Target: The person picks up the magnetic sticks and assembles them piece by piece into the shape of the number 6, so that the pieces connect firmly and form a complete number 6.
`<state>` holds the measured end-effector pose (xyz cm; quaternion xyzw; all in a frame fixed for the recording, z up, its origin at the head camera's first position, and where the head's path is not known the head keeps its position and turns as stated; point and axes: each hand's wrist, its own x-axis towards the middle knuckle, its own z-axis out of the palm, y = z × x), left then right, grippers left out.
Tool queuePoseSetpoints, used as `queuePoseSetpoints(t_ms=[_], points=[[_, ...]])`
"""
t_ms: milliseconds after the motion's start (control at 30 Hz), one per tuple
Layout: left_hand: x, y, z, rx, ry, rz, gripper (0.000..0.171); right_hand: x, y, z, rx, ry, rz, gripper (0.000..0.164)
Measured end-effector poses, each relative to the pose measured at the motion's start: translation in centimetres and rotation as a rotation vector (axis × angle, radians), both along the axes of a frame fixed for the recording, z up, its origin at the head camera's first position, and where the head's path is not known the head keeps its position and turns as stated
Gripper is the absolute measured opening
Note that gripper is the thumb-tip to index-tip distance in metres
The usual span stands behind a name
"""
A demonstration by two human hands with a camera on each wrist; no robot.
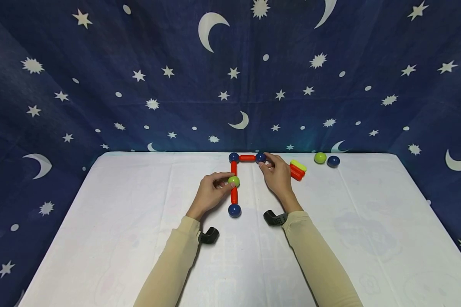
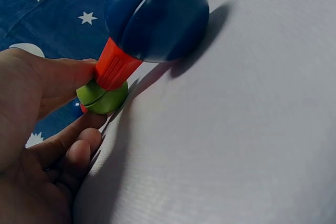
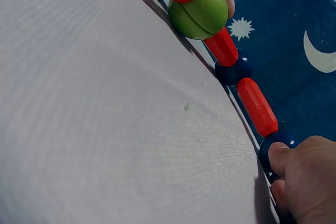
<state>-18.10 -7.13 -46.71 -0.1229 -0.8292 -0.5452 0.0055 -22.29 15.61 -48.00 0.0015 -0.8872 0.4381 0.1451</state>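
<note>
My left hand (image 1: 211, 190) pinches a green ball (image 1: 234, 181) between thumb and fingers. One red rod (image 1: 234, 167) runs from that ball to a blue ball (image 1: 234, 157) at the far corner. Another red rod (image 1: 234, 195) joins it to a nearer blue ball (image 1: 234, 210), which looms large in the left wrist view. From the corner a third red rod (image 1: 247, 158) reaches right to a blue ball (image 1: 260, 157), gripped by my right hand (image 1: 278, 175) with its thumb in front. The joined pieces form an angled chain on the white tabletop.
Just right of my right hand lie red rods (image 1: 297, 172) and a yellow-green rod (image 1: 298, 165). Farther right sit a loose green ball (image 1: 320, 157) and a loose blue ball (image 1: 333, 161). A dark blue star-patterned cloth (image 1: 238, 85) hangs behind the table's back edge.
</note>
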Motion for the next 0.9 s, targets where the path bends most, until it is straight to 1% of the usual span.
queuePoseSetpoints(t_ms=[167, 433, 600, 733, 800, 900], points=[[-0.13, 0.0, -0.05, 0.004, -0.007, -0.004, 0.028, -0.08, 0.12, 0.02, 0.006, -0.01, 0.0, 0.043], [-0.22, 0.07, -0.18, -0.002, 0.007, -0.012, 0.028, -0.12, 0.21, -0.02, 0.007, -0.004, -0.006, 0.043], [-0.15, 0.01, -0.39, 0.0, 0.033, -0.009, 0.028, -0.1, 0.09, -0.14, 0.004, -0.009, -0.006, 0.045], [-0.15, -0.06, -0.36, -0.014, 0.018, -0.004, 0.029, -0.06, 0.03, -0.05, 0.001, -0.016, 0.0, 0.047], [-0.2, -0.09, -0.27, -0.019, -0.006, -0.003, 0.029, -0.04, 0.07, 0.07, 0.001, -0.015, 0.004, 0.047], [-0.25, -0.13, -0.27, -0.021, -0.014, 0.0, 0.029, -0.01, 0.15, 0.36, -0.006, -0.015, 0.014, 0.048]])
